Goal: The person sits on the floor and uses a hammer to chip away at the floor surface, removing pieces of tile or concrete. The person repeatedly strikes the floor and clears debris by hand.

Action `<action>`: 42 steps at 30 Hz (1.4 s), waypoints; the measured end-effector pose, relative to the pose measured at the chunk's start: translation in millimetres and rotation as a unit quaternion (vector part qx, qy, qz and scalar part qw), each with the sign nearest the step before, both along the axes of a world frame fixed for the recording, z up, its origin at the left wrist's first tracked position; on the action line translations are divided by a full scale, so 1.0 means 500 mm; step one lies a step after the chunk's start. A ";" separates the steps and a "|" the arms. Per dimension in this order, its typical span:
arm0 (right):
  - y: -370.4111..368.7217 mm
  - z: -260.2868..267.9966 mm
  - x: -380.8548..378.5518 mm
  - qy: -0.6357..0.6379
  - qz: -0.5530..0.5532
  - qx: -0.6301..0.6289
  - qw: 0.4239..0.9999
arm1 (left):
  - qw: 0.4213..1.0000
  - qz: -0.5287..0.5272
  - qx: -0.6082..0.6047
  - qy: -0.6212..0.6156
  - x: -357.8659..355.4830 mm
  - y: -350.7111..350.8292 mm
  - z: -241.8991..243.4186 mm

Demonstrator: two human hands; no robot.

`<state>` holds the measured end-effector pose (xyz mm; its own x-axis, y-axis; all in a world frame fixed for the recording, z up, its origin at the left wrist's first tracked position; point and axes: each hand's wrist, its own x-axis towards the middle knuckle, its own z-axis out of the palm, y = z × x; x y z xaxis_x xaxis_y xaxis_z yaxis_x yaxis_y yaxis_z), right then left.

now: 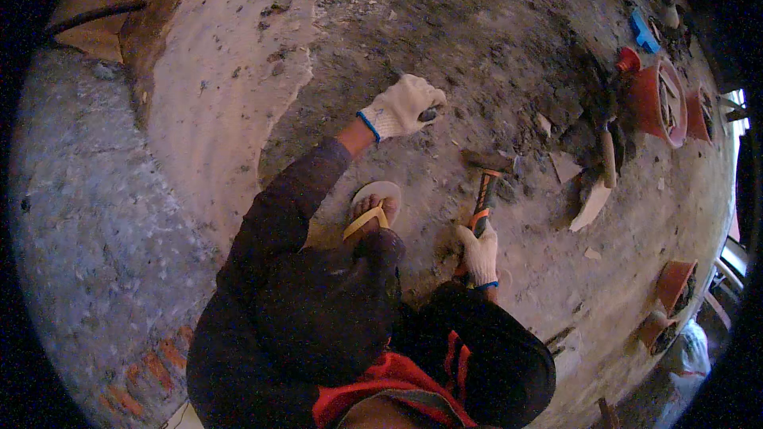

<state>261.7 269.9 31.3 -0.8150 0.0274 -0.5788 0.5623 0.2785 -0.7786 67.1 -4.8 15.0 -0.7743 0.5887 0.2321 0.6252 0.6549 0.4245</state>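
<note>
My left hand (408,106), in a white knit glove with a blue cuff, is closed around a dark metal rod, probably a chisel (428,114). One end of the rod sticks out of the fist; most of the rest is hidden by the glove. Below it is rough, broken-up floor (357,77) with dirt and rubble. My right hand (480,253), gloved the same way, grips the black and orange handle of a hammer (486,190). The hammer's head points away from me, just above or on the dirt. I cannot tell whether it touches.
A wooden-handled tool (607,158) lies among broken slabs (564,167) to the right. Farther right stand red-brown buckets (647,98) holding debris, and a blue plastic piece (644,33). A pale floor layer (220,83) ends in a ragged edge. My sandalled foot (375,208) is between the hands.
</note>
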 end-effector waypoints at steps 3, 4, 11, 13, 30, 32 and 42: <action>-0.002 -0.002 0.004 -0.012 -0.003 0.017 1.000 | 0.999 0.024 -0.032 -0.031 -0.002 0.003 -0.008; -0.003 -0.003 0.005 -0.026 -0.004 0.027 0.999 | 0.998 0.034 -0.053 -0.027 0.003 0.005 -0.011; 0.001 0.004 0.005 0.042 0.023 0.131 0.990 | 0.994 0.099 -0.048 -0.013 0.034 -0.008 -0.015; 0.010 0.027 -0.006 0.088 0.019 0.105 0.990 | 0.996 0.080 0.014 -0.027 0.032 -0.020 -0.009; -0.039 0.062 -0.210 0.304 0.368 0.245 0.844 | 0.986 -0.013 0.136 0.091 0.013 -0.072 -0.056; -0.018 0.075 -0.195 0.406 0.366 0.170 0.820 | 0.995 -0.025 0.095 -0.015 0.016 -0.073 -0.057; -0.042 0.061 -0.261 0.357 0.404 0.280 0.794 | 0.997 -0.039 0.043 -0.050 -0.002 -0.081 -0.044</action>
<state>131.1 248.8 61.6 -0.8125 -0.5813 -0.0429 -0.5054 0.7392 -0.4452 66.1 -45.3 -7.0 -0.7485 0.6292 0.2095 0.6251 0.5639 0.5397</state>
